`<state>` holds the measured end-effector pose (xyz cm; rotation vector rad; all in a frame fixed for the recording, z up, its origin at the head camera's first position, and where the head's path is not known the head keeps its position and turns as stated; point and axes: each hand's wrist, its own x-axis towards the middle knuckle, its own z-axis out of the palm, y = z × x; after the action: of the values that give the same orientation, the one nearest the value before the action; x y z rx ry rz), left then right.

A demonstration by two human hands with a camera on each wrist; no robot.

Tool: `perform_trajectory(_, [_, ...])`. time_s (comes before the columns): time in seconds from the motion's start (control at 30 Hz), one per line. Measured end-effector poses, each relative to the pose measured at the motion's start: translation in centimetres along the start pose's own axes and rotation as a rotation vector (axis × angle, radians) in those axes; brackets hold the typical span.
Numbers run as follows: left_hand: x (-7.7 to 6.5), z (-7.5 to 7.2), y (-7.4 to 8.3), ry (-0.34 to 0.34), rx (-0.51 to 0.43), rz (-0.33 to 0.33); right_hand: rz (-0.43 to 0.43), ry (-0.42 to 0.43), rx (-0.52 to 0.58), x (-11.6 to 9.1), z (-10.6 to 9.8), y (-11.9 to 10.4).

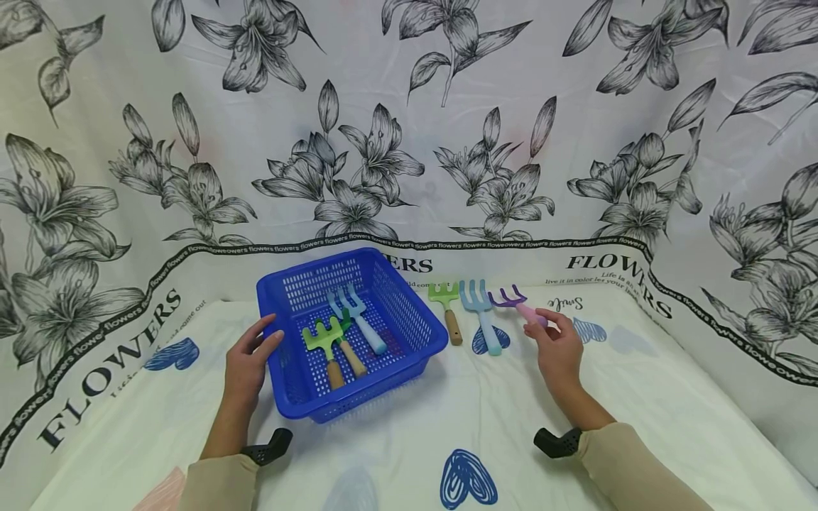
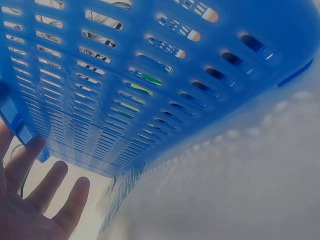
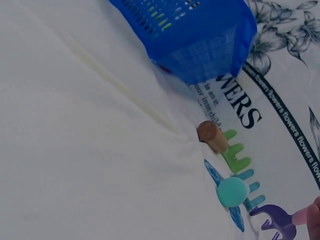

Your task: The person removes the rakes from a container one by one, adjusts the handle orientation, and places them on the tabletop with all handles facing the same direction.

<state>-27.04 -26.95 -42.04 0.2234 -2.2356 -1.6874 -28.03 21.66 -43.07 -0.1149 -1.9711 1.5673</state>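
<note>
My left hand (image 1: 248, 358) is at the left rim of a blue slotted plastic basket (image 1: 287, 411), thumb and a finger touching the rim; the left wrist view shows its other fingers straight and spread beside the wall. In the basket lie a light green hand rake (image 1: 324, 336) with a wooden handle, a light blue hand rake (image 1: 368, 331) and a dark green tool (image 1: 353, 358) with a wooden handle, its head partly hidden. On the right, my right hand (image 1: 558, 348) pinches the pink handle of a purple hand rake (image 1: 508, 299) between thumb and fingers.
Right of the basket, another light green hand rake (image 1: 452, 323) and another light blue hand rake (image 1: 483, 316) lie side by side on the white cloth (image 1: 396, 454). A flower-printed curtain (image 1: 409, 170) rises behind and along the sides.
</note>
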Motion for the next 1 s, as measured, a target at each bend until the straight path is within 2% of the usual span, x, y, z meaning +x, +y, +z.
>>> perform_trajectory(0.2, [0.0, 0.0, 0.0, -0.005, -0.005, -0.002, 0.064, 0.004, -0.047, 0.3, -0.1, 0.2])
perform_trajectory(0.47, [0.1, 0.0, -0.2, 0.006, 0.001, 0.004, 0.171, -0.026, -0.206, 1.0, -0.2, 1.0])
perform_trajectory(0.8, [0.0, 0.0, 0.0, -0.004, -0.010, 0.005, 0.258, -0.198, -0.258, 1.5, -0.3, 2.0])
perform_trajectory(1.0, [0.0, 0.0, 0.1, -0.003, -0.009, 0.000, 0.272, -0.255, -0.303, 2.0, -0.4, 2.2])
